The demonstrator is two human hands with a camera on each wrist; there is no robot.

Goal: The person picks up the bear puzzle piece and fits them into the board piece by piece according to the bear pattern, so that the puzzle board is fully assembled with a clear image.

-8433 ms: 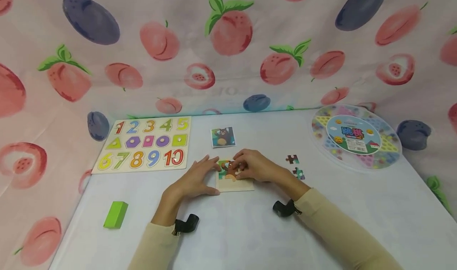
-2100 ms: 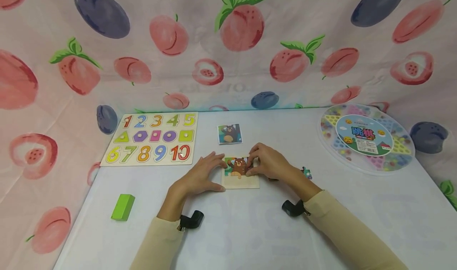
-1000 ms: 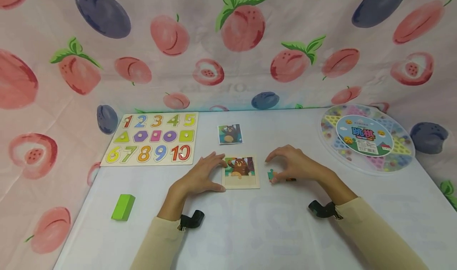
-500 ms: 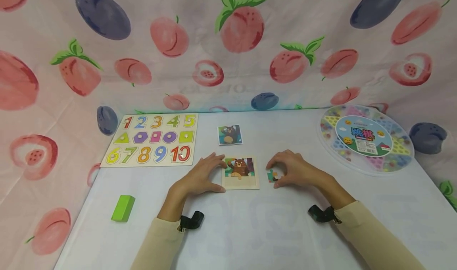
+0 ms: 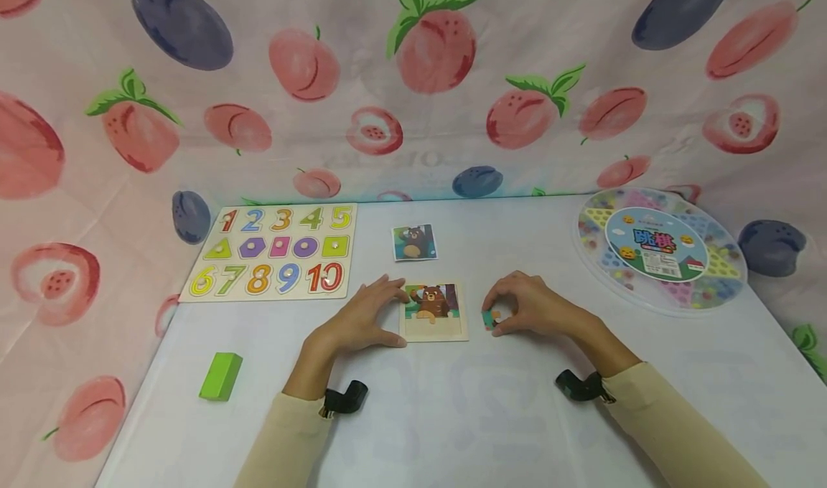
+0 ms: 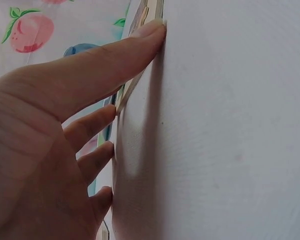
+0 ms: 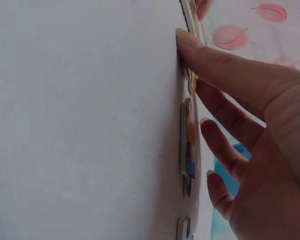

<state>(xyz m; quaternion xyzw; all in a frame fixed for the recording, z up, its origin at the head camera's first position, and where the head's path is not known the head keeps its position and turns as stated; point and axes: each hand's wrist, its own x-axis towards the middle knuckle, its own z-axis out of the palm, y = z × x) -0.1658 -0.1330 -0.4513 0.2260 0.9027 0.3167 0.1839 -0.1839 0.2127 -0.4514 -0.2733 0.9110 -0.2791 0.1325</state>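
In the head view, a small wooden jigsaw board (image 5: 434,331) lies mid-table. Fitted pieces form a brown bear (image 5: 431,301) across its upper part; bare wood shows below. My left hand (image 5: 355,321) holds the board at its left side, thumb at the near corner and index finger at the far one. To the right of the board, my right hand (image 5: 535,307) pinches a green-and-orange jigsaw piece (image 5: 488,320) between thumb and index finger, at table level. More loose pieces (image 7: 188,142) lie below that hand's fingers in the right wrist view; the head view hides them.
Behind the board lies a bear picture card (image 5: 415,243). A number-and-shape peg board (image 5: 271,252) is at back left, a green block (image 5: 221,377) at front left. A round clear Chinese checkers box (image 5: 659,247) stands at back right.
My right hand has left the jigsaw board, moved right to the loose pieces and taken hold of one. The upper part of the bear picture has filled in. My left hand stays at the board.
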